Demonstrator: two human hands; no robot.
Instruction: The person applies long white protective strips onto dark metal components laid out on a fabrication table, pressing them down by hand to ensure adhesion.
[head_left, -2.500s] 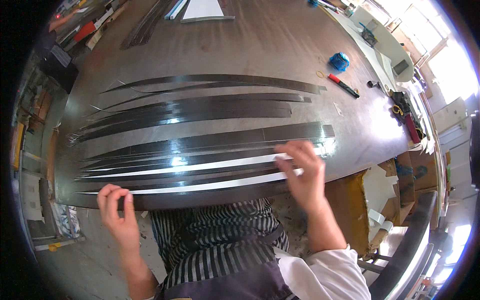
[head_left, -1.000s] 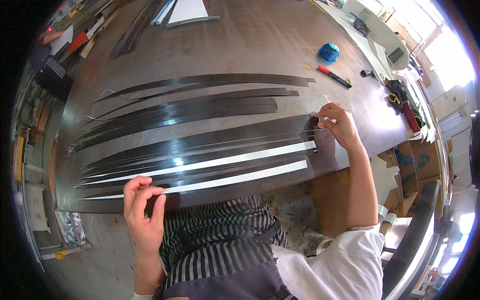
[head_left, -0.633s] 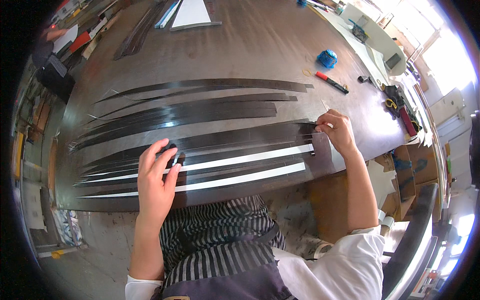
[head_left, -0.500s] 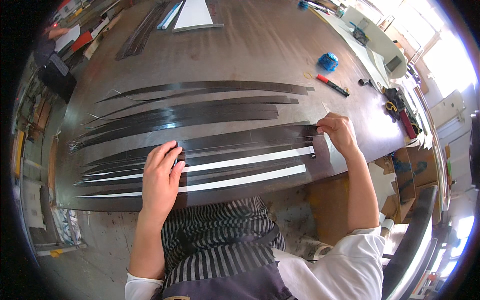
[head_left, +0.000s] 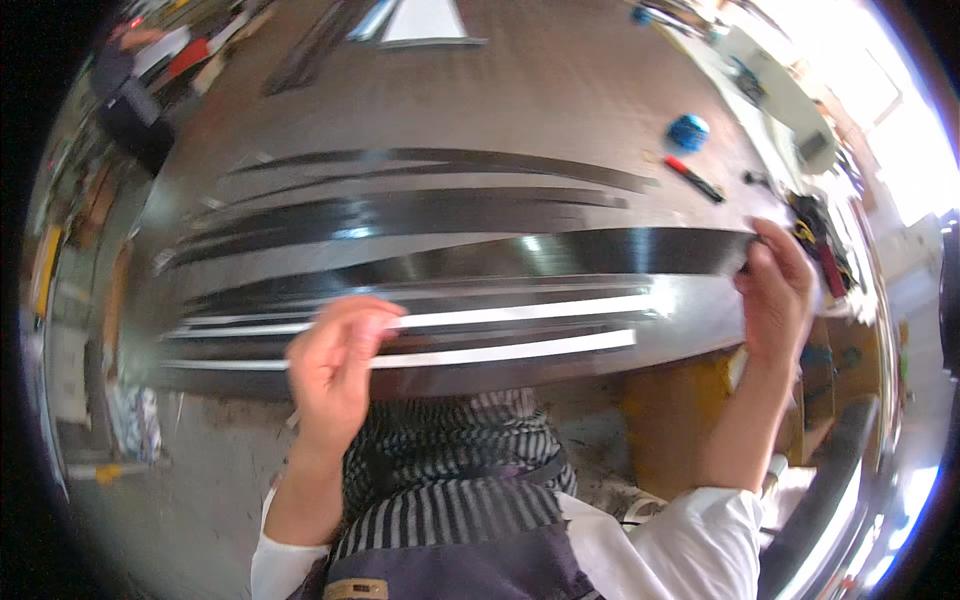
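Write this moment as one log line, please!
right hand: pinching dark strip by its right end | left hand: at white strips, touch unclear | red-black marker: on table

Right hand (head_left: 778, 288) motion-blurred; its fingers hide the right end of the broad black strip (head_left: 620, 250). Left hand (head_left: 338, 362) smeared too, covering part of both white strips (head_left: 520, 349); whether it pinches anything, unclear. Farther black strips (head_left: 470, 207): left tips too blurred to separate. White tapered sheet (head_left: 425, 22), far side: cut by upper edge. Co-worker (head_left: 130, 105), far left: blurred, upper part lost at dark rim.
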